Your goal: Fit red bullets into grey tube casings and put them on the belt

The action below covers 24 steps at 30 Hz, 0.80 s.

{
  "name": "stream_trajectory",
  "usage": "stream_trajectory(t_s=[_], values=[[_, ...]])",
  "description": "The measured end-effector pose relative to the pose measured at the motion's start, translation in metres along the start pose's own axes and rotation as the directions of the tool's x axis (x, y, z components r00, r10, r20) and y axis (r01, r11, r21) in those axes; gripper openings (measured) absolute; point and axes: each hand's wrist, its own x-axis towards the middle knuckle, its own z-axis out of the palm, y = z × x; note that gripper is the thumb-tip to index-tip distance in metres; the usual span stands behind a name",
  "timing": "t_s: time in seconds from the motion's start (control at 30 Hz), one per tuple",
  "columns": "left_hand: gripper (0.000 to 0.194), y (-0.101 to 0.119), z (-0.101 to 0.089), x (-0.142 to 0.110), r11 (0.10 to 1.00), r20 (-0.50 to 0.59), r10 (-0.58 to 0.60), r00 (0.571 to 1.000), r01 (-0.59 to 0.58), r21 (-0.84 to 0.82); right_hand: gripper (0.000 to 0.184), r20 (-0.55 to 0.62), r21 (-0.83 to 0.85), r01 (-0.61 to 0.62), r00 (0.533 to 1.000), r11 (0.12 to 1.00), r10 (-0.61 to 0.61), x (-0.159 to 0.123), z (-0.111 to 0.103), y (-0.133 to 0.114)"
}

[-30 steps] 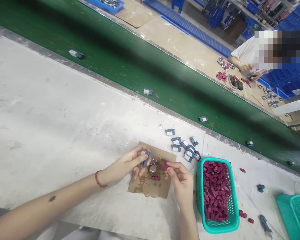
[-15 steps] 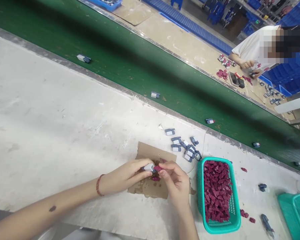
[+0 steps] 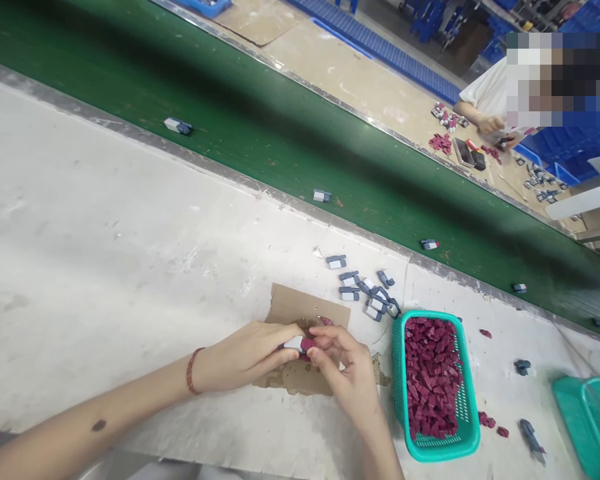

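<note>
My left hand (image 3: pixel 250 357) pinches a small grey and white part (image 3: pixel 294 343) over a piece of brown cardboard (image 3: pixel 300 310). My right hand (image 3: pixel 347 370) meets it, its fingertips closed on a small maroon piece (image 3: pixel 307 345) that touches the end of the grey part. Both hands hover low over the cardboard on the white worktable (image 3: pixel 105 267). A pile of grey and white parts (image 3: pixel 367 290) lies just beyond the cardboard. To the right stands a teal basket (image 3: pixel 399 393) full of maroon pieces (image 3: pixel 433 377).
A green conveyor belt (image 3: pixel 280 127) runs diagonally behind the table and carries several finished parts (image 3: pixel 322 195). A second teal basket (image 3: pixel 587 417) sits at the far right. Loose parts lie around it. Across the belt another person (image 3: pixel 490 100) works at a beige bench.
My hands came together over the cardboard. The grey part in my left hand and the maroon piece in my right now touch. The parts on the belt drifted rightward.
</note>
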Motion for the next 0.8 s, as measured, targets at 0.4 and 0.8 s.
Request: stream_trajectory(t_s=[0.4,0.8], values=[[0.030,0.008,-0.001,0.009,0.983,-0.043,0.060,0.997,-0.052,0.173,0.016,-0.058,-0.131,0.149,0.986,0.980,-0.158,-0.015,-0.001,0.002],[0.038,-0.023,-0.112,0.144,0.825,-0.602,-0.033,0.798,0.362,0.434,0.024,-0.433,-0.766,-0.198,0.863,0.612,-0.262,-0.063,-0.119,0.046]])
